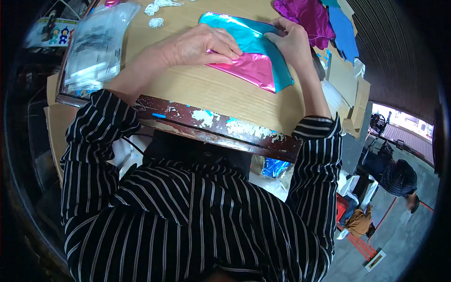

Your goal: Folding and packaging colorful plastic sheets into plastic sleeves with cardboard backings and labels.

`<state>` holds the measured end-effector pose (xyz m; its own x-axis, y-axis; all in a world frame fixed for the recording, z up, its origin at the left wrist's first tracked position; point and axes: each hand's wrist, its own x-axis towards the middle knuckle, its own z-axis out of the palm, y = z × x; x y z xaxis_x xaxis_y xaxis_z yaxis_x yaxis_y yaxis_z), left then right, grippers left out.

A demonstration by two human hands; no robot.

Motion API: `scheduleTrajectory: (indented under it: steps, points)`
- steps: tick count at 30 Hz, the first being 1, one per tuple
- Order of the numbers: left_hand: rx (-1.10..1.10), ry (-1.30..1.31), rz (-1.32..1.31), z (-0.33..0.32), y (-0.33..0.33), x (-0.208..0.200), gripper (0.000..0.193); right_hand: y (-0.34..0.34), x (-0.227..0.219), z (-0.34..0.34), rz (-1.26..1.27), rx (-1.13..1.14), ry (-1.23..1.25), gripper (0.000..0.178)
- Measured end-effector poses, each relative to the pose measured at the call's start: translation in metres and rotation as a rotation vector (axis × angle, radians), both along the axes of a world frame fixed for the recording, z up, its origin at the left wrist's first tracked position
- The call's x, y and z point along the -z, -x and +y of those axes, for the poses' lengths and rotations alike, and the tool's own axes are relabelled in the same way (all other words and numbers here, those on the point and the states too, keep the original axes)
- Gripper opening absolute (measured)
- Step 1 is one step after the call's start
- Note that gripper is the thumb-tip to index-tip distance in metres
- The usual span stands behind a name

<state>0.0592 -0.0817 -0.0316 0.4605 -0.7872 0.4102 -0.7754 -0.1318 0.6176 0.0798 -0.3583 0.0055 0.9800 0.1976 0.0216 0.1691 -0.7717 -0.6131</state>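
A shiny teal sheet of thin foil-like material (256,35) lies flat on the cardboard-covered table. Over its lower part is a shiny pink piece (253,69), its point toward my body. My left hand (199,46) comes in from the left, with thumb and fingers pinched together at the pink piece's upper left edge. At the far right corner, my right hand (290,41) grips the teal sheet between thumb and fingers. Part of the sheet is hidden under both hands.
Clear plastic bags (96,51) are stacked at the left. White string bundles (156,22) lie at the far edge. A magenta cloth (307,21) and a blue one (344,33) sit at the far right. A person (397,176) is on the floor area at right.
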Motion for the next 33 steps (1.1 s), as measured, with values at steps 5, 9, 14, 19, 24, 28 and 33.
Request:
scheduleTrajectory:
  steps: [5, 9, 14, 19, 24, 28, 33]
  points:
    - [-0.003, 0.007, -0.027, 0.002, -0.001, 0.001, 0.023, 0.044, -0.011, 0.019, -0.494, -0.268, 0.137, 0.022]
    - [-0.032, 0.001, -0.015, -0.001, 0.0, 0.004, 0.023, 0.076, 0.008, 0.019, -0.545, -0.302, 0.139, 0.019]
    - [-0.026, 0.008, 0.074, 0.002, 0.001, 0.003, 0.023, 0.095, 0.017, 0.029, -0.555, -0.269, 0.16, 0.015]
    - [-0.016, 0.006, 0.035, 0.003, 0.002, 0.005, 0.024, 0.109, 0.018, 0.034, -0.591, -0.253, 0.168, 0.018]
    - [-0.033, -0.022, 0.039, 0.004, 0.004, 0.004, 0.024, 0.119, 0.02, 0.03, -0.567, -0.235, 0.123, 0.027]
    - [-0.048, -0.028, -0.011, 0.002, 0.003, 0.004, 0.023, 0.121, 0.018, 0.027, -0.591, -0.268, 0.198, 0.023]
    - [-0.163, 0.018, -0.291, 0.006, 0.006, 0.009, 0.02, 0.123, 0.019, 0.026, -0.599, -0.311, 0.269, 0.028]
